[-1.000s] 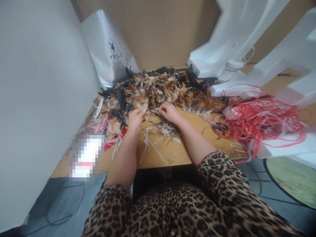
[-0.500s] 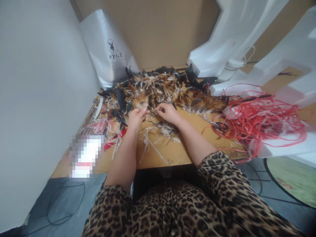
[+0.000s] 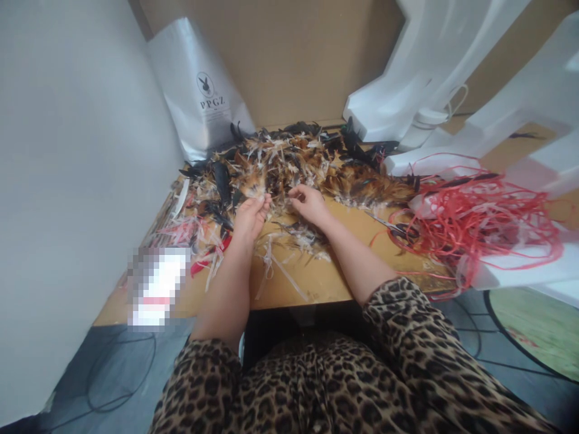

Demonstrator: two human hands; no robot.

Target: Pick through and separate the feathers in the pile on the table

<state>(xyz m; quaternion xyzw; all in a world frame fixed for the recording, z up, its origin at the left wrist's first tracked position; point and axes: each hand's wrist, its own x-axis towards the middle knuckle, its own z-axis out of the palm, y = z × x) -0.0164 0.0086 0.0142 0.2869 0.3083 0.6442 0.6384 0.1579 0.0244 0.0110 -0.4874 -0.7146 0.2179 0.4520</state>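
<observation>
My left hand (image 3: 253,215) is closed in a pinch on the pale quill end of a brown feather bunch (image 3: 252,182), whose fluffy tips point away from me. To its right, my right hand (image 3: 310,205) has its thumb and fingers curled together at the near edge of the feather pile (image 3: 289,154). Whatever lies between those fingertips is too small to make out. Brown, black and whitish feathers make up the pile. Under and between my wrists lie loose feather scraps (image 3: 305,238) and a white ribbon strip (image 3: 289,278) on the wooden table (image 3: 325,283).
Right of my arm lie scissors (image 3: 386,223) beside tangled red ribbon (image 3: 488,217). A silver bag (image 3: 203,114) stands at the back left, and a white cup (image 3: 423,126) at the back right. A pixelated bright object (image 3: 158,286) rests at the left front edge.
My left hand has rolled slightly, its fingers showing more, with the feather bunch still in its pinch. My right hand has shifted slightly up and right, away from the left.
</observation>
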